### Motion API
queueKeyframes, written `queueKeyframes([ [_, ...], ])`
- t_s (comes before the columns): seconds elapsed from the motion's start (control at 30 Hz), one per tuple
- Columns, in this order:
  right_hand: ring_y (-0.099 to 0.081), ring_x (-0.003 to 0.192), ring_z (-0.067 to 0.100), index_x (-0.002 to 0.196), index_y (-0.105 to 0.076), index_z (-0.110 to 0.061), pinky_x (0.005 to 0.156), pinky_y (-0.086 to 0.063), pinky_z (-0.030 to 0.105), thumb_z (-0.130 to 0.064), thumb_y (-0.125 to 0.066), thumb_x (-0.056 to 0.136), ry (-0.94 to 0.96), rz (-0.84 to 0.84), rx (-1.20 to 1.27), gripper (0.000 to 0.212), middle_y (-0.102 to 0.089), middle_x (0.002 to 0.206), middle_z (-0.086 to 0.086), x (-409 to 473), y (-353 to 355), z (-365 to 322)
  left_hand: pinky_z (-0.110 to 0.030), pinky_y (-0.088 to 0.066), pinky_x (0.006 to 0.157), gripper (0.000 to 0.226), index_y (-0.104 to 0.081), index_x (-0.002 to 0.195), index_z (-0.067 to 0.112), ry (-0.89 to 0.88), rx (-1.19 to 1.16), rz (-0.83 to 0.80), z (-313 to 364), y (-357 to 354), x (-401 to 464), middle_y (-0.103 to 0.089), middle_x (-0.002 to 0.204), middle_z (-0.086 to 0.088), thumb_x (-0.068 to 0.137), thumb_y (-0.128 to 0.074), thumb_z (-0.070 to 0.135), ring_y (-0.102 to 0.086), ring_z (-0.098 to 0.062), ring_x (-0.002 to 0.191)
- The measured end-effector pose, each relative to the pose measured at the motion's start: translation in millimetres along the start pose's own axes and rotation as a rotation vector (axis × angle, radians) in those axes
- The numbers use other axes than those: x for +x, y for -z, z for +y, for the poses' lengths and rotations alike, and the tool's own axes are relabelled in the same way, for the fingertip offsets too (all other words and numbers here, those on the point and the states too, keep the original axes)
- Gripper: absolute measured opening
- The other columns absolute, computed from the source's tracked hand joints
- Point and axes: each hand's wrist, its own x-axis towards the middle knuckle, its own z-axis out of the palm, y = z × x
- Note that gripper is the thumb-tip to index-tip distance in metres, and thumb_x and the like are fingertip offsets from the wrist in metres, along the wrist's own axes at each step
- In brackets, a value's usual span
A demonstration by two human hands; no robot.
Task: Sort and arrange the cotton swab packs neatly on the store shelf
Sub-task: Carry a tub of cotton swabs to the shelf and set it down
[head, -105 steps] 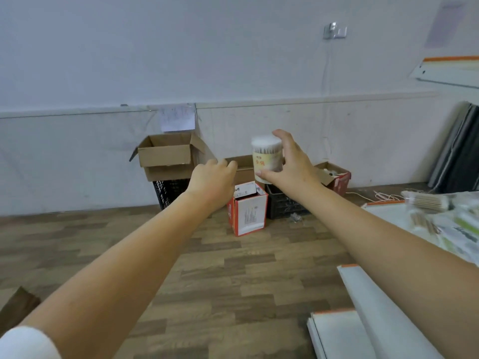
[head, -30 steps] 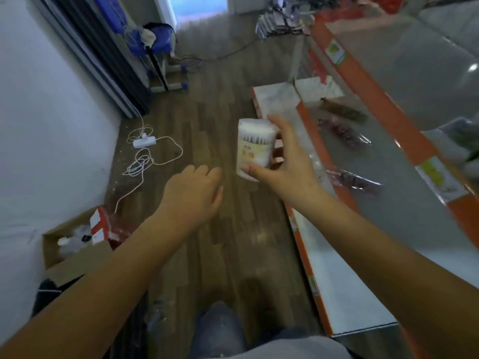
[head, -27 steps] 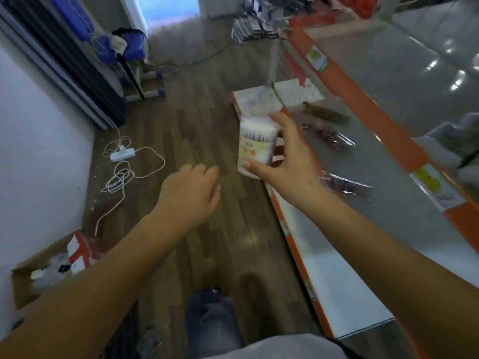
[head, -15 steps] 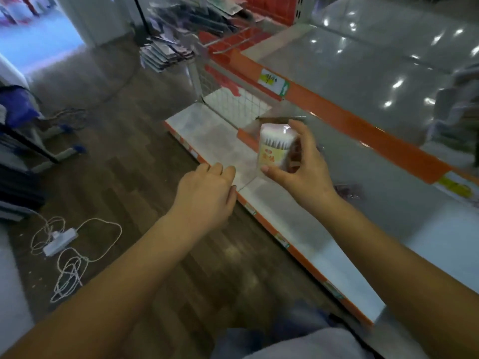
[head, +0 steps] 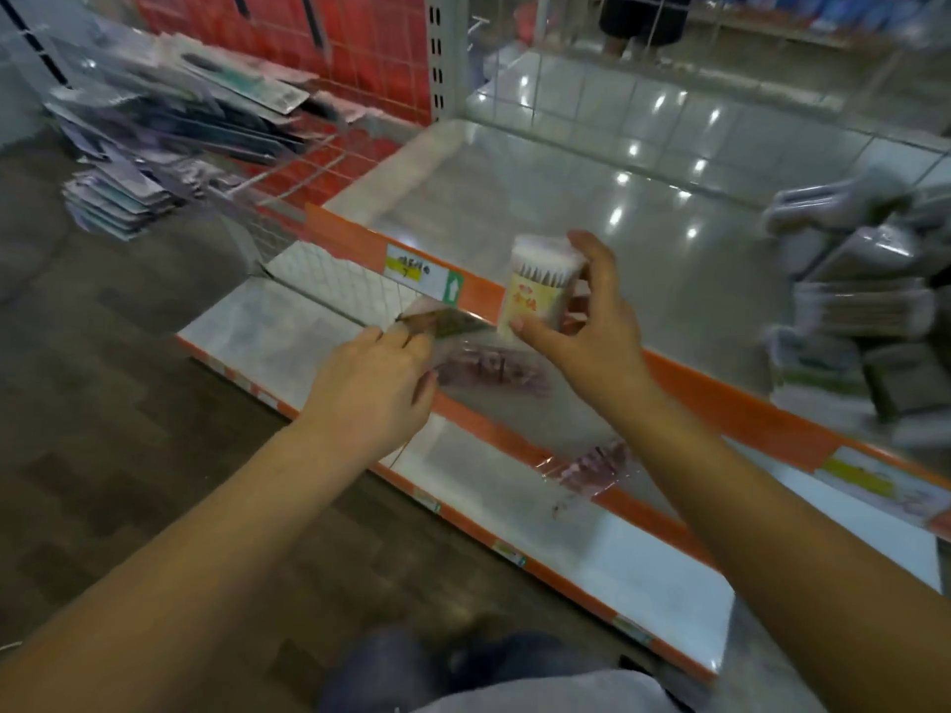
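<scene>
Cotton swab tub [head: 538, 285], a clear round one with a pale yellow label and the swab tips packed at its top, sits upright in our right hand [head: 592, 342]; the thumb presses its lower front and the other fingers [head: 597, 259] curl round its far side. We hold it in the air over the orange front edge of the upper shelf [head: 643, 259], whose glossy grey surface shows bright reflections.

From the head view, our left hand [head: 373, 388] reaches over the lower shelf [head: 643, 563], a white board with an orange strip along its front. Its fingers are drawn together at the tips, pinching the corner of a flat clear packet [head: 442, 324] just beneath the orange edge. The image is blurred here, so we cannot tell what the packet contains.

Two more clear packets lie below the upper shelf's edge: one [head: 489, 370] between our two hands, with reddish contents, and another [head: 597, 468] under our right forearm. A price label [head: 422, 275] with a green arrow is stuck on the orange strip near the tub.

At the right end of the upper shelf, a heap of wrapped packs [head: 864, 311] is piled loosely, some tilted. To the far left, flat carded goods [head: 170, 141] lean in a wire rack against a red grid panel [head: 334, 38]. The wooden floor [head: 118, 403] runs along the left.
</scene>
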Motion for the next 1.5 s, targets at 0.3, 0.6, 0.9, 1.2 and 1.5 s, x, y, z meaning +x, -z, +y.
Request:
queueKeyframes([
  [0.3, -0.053, 0.079, 0.005, 0.146, -0.008, -0.013, 0.071, -0.045, 0.015, -0.006, -0.075, 0.072, 0.023, 0.146, -0.153, 0.100, -0.047, 0.097, -0.014, 110, -13, 7, -0.044, -0.053, 0.071, 0.058, -0.062, 0.116, 0.009, -0.094, -0.176, 0.026, -50, -4, 77, -0.065, 0.104, -0.013, 0.080, -0.029, 0.041, -0.061, -0.034, 0.094],
  [0.6, -0.054, 0.107, 0.027, 0.143, -0.021, -0.012, 0.087, -0.047, 0.037, -0.009, -0.078, 0.068, -0.025, 0.201, -0.243, 0.094, -0.052, 0.124, 0.013, 196, -80, 32, -0.040, -0.051, 0.072, 0.059, -0.064, 0.112, 0.013, -0.340, -0.253, 0.027, -120, -10, 154, -0.065, 0.101, -0.009, 0.081, -0.029, 0.047, -0.060, -0.031, 0.093],
  [0.9, -0.051, 0.114, 0.021, 0.148, -0.009, -0.017, 0.096, -0.043, 0.033, -0.016, -0.074, 0.075, -0.056, 0.394, -0.331, 0.098, -0.050, 0.130, 0.009, 267, -129, 42, -0.038, -0.046, 0.085, 0.035, -0.057, 0.117, 0.016, -0.364, -0.057, -0.084, -160, -39, 236, -0.057, 0.114, -0.011, 0.096, -0.033, 0.031, -0.054, -0.031, 0.106],
  [1.2, -0.055, 0.086, 0.010, 0.128, -0.035, -0.015, 0.074, -0.053, 0.030, -0.015, -0.068, 0.078, -0.067, 0.475, -0.334, 0.060, -0.055, 0.100, -0.003, 318, -160, 40, -0.029, -0.033, 0.062, 0.026, -0.060, 0.101, 0.016, -0.474, -0.036, 0.061, -163, -41, 250, -0.061, 0.099, -0.006, 0.096, -0.037, 0.028, -0.060, -0.025, 0.086],
  [1.5, -0.060, 0.097, 0.018, 0.117, -0.046, -0.014, 0.084, -0.050, 0.031, -0.026, -0.073, 0.075, -0.185, 0.510, -0.385, 0.051, -0.062, 0.110, 0.003, 341, -169, 46, -0.029, -0.038, 0.069, 0.029, -0.059, 0.107, 0.009, -0.526, -0.083, 0.139, -163, -50, 249, -0.058, 0.103, -0.006, 0.097, -0.034, 0.021, -0.056, -0.022, 0.089],
])
